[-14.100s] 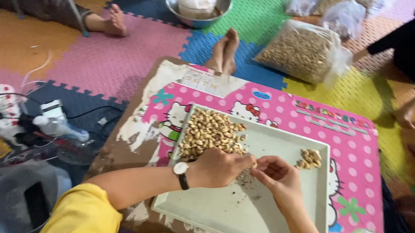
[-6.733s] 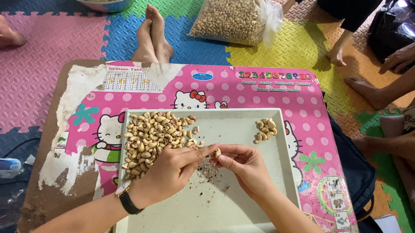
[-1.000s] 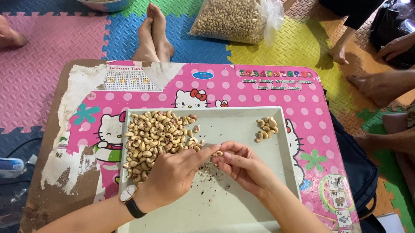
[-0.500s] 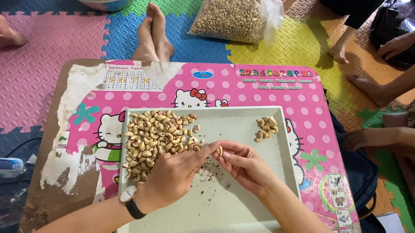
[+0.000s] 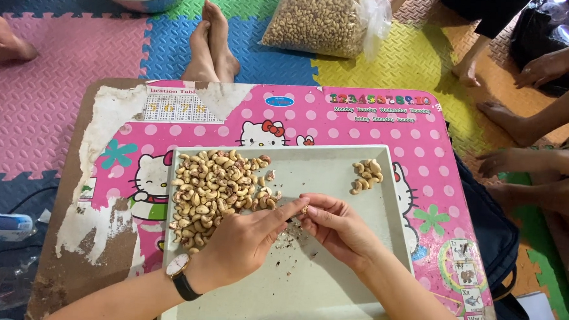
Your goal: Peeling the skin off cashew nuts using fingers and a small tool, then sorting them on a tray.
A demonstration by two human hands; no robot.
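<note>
pale cashew nut point(image 5: 305, 209) sits pinched between the fingertips of left hand point(image 5: 246, 241) and right hand point(image 5: 339, 229), both closed on it above the grey tray point(image 5: 330, 296), beside the big unpeeled pile point(image 5: 216, 192).

The small nut pinched between the left hand point(image 5: 242, 244) and right hand point(image 5: 339, 231) is mostly hidden by fingertips; the pale rectangular tray point(image 5: 330, 290) runs off the bottom edge.
</note>
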